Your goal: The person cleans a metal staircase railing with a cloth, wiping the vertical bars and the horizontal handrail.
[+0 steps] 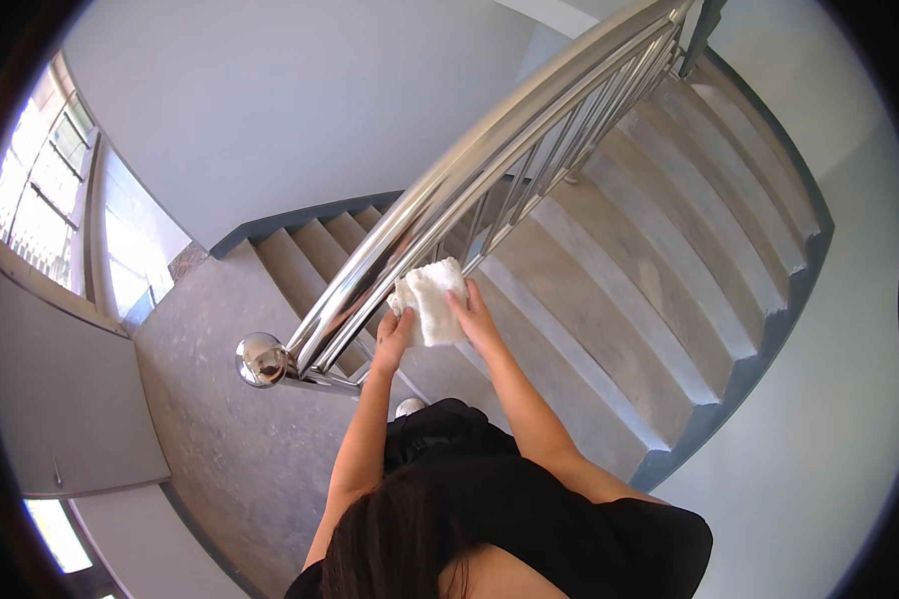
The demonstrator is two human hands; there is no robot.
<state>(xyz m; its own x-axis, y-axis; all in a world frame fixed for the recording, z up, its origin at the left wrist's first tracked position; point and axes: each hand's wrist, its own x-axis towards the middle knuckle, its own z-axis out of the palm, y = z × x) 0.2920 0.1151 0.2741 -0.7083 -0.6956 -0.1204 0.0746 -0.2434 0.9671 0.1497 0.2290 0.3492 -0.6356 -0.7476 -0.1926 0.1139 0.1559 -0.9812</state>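
A folded white cloth [438,303] with a fluffy surface is held between both hands, close beside the polished metal handrail [449,161]. My left hand [393,338] grips its lower left edge, thumb on top. On the right edge, my right hand [477,316] holds it with thumb and fingers. Parts of the fingers are hidden behind the cloth. A shiny metal ball [261,359] caps the railing's lower end, to the left of my left hand.
Concrete stairs [607,247] rise to the right, with a dark painted skirting [719,419] along the wall. Beyond the railing, another flight [292,258] runs beside the wall. Windows [52,180] are at the left above the landing floor [232,449].
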